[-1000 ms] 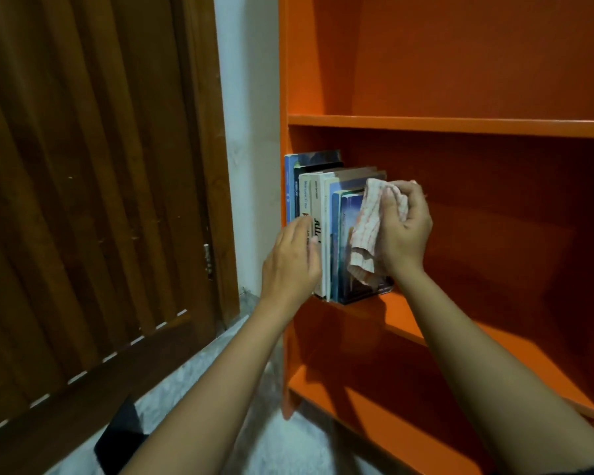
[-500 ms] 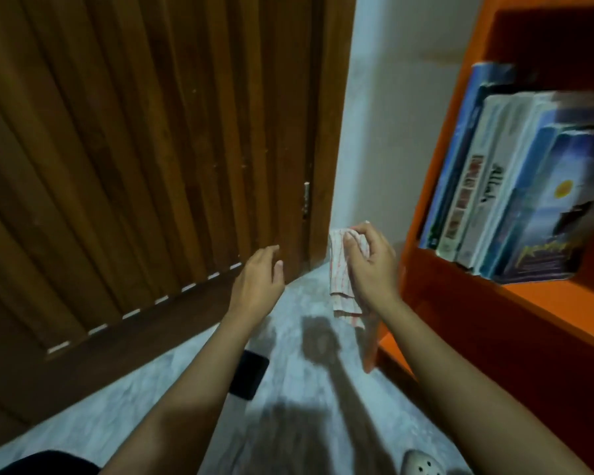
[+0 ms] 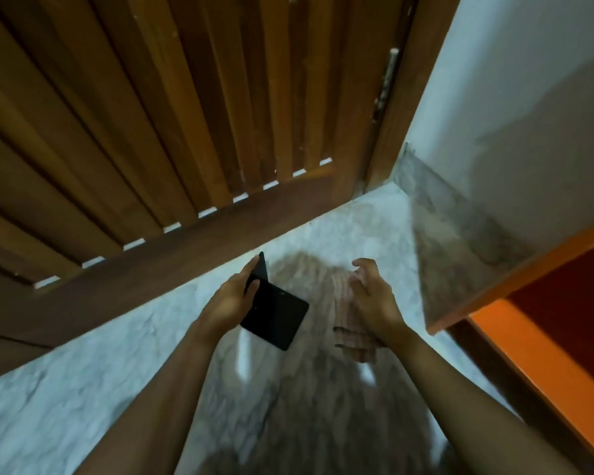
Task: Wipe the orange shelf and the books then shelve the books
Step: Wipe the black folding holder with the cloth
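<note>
Two bare forearms are reaching forward from the bottom edge over a pale marbled floor (image 3: 83,371), and a broad blurred shadow is lying on the floor beneath them. The left hand (image 3: 232,298) is gripping a flat black item (image 3: 276,317) by its upper left corner, the thumb pressing on the dark face and the other fingers curling behind a thin flap that is standing up from its top edge; whether this is a slim book or a case is not showing clearly. The item is hanging tilted above the floor, between the two hands. The right hand (image 3: 374,296) is hovering just beside it, its fingers spreading apart and bending loosely. A pale checked cloth (image 3: 355,342) is showing as a blur under that hand's palm and wrist, and I cannot tell whether the hand is pinching it or only touching it. To the right, the orange shelf (image 3: 535,365) is standing on the floor, with its side panel and one lower board running along the right edge of the view. Farther off, a slatted wooden door (image 3: 151,114) is filling the upper left, and a white wall (image 3: 528,80) with a grey skirting (image 3: 460,214) is meeting it at the corner
</note>
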The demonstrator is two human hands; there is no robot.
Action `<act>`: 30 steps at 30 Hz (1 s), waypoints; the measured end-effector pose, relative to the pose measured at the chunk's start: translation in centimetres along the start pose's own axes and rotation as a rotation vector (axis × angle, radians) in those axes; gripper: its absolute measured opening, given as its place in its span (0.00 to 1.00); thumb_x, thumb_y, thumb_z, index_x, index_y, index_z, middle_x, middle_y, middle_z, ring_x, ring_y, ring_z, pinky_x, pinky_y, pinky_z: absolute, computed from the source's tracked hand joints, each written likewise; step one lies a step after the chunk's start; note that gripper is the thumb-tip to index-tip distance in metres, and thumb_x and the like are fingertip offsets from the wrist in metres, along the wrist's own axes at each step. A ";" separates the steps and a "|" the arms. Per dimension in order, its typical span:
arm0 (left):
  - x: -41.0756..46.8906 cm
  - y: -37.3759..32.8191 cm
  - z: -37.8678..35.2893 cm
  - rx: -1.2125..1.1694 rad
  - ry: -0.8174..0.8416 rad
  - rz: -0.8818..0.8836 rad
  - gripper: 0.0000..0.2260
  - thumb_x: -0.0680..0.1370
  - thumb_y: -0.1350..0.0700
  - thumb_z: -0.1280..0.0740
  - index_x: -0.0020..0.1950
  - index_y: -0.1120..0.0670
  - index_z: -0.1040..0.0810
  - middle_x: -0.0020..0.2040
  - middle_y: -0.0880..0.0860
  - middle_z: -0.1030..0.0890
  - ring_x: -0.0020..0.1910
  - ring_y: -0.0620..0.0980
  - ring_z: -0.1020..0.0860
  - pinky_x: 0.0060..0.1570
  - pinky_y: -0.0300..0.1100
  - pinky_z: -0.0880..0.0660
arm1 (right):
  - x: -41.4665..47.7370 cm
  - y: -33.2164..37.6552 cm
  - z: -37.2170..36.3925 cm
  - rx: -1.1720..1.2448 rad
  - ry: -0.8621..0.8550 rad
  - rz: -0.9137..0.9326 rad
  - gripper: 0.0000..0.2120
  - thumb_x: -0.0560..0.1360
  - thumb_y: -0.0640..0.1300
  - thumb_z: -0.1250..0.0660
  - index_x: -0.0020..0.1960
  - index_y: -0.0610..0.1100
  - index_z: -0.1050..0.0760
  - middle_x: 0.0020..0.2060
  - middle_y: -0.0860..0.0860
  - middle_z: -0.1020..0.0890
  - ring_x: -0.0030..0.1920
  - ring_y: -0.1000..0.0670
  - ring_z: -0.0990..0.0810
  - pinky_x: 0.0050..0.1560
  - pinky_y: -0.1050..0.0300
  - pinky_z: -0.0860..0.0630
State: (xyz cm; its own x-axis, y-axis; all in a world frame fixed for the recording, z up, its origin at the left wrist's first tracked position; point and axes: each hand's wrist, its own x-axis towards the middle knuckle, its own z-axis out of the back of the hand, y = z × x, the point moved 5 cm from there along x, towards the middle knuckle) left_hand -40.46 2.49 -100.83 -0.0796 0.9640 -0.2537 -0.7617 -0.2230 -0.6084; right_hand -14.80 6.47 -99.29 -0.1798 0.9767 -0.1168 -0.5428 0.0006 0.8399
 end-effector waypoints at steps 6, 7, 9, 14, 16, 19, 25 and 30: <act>1.3 0.0 -1.1 0.098 -0.054 -0.059 0.25 0.82 0.62 0.48 0.76 0.48 0.52 0.41 0.58 0.23 0.40 0.59 0.22 0.47 0.51 0.27 | 0.4 -2.6 -2.4 0.091 0.092 -0.151 0.07 0.80 0.41 0.42 0.57 0.43 0.38 0.31 0.50 0.28 0.28 0.55 0.30 0.22 0.69 0.36; 1.4 0.1 -1.3 0.117 -0.076 -0.065 0.26 0.82 0.63 0.48 0.76 0.48 0.53 0.40 0.58 0.22 0.37 0.58 0.23 0.44 0.50 0.27 | 0.4 -2.8 -2.5 0.072 0.104 -0.156 0.06 0.80 0.41 0.41 0.54 0.42 0.37 0.32 0.50 0.28 0.29 0.54 0.29 0.22 0.69 0.35; 1.4 -0.4 -1.0 0.073 -0.103 -0.025 0.24 0.82 0.61 0.48 0.77 0.48 0.50 0.45 0.61 0.19 0.36 0.54 0.23 0.41 0.45 0.27 | 0.4 -2.9 -2.3 -0.003 0.112 -0.134 0.06 0.78 0.41 0.38 0.51 0.41 0.34 0.34 0.49 0.25 0.33 0.51 0.27 0.25 0.69 0.33; -0.4 -6.2 2.7 -0.181 -0.270 -0.121 0.23 0.82 0.62 0.47 0.76 0.49 0.44 0.45 0.63 0.21 0.37 0.51 0.23 0.42 0.27 0.32 | 0.2 0.5 1.4 -0.095 -0.060 0.034 0.06 0.75 0.37 0.35 0.51 0.42 0.22 0.46 0.42 0.25 0.47 0.48 0.29 0.44 0.75 0.35; -1.5 -9.3 4.7 -0.235 -0.292 -0.182 0.21 0.83 0.59 0.48 0.75 0.46 0.43 0.38 0.57 0.25 0.31 0.44 0.28 0.37 0.29 0.31 | 0.0 3.4 3.9 -0.097 -0.147 0.047 0.09 0.75 0.41 0.34 0.54 0.45 0.21 0.47 0.45 0.26 0.47 0.49 0.27 0.44 0.74 0.35; -3.5 -13.6 7.3 -0.291 -0.324 -0.261 0.21 0.83 0.56 0.47 0.74 0.39 0.43 0.29 0.47 0.34 0.24 0.43 0.36 0.29 0.37 0.37 | -0.6 8.2 8.4 -0.148 -0.291 0.158 0.11 0.73 0.42 0.31 0.55 0.44 0.20 0.48 0.44 0.20 0.49 0.45 0.22 0.50 0.59 0.30; -10.3 -22.0 10.9 -0.400 -0.451 -0.486 0.21 0.83 0.58 0.45 0.74 0.42 0.40 0.26 0.58 0.36 0.22 0.44 0.41 0.26 0.35 0.45 | -4.4 15.4 15.0 -0.426 -0.460 0.332 0.09 0.73 0.40 0.32 0.53 0.44 0.22 0.49 0.45 0.19 0.52 0.43 0.25 0.46 0.55 0.34; -15.1 -26.7 12.5 -0.465 -0.565 -0.600 0.21 0.82 0.59 0.44 0.74 0.44 0.39 0.31 0.62 0.27 0.24 0.53 0.36 0.28 0.40 0.42 | -7.8 19.0 16.7 -0.672 -0.565 0.523 0.08 0.76 0.42 0.35 0.51 0.44 0.19 0.45 0.45 0.20 0.47 0.40 0.25 0.44 0.49 0.32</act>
State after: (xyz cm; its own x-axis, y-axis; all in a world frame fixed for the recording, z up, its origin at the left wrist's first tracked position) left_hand -26.91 -4.32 -71.34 -0.1505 0.8370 0.5261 -0.4532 0.4146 -0.7892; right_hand -10.05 2.44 -73.59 -0.2076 0.7784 0.5924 -0.8863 -0.4060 0.2228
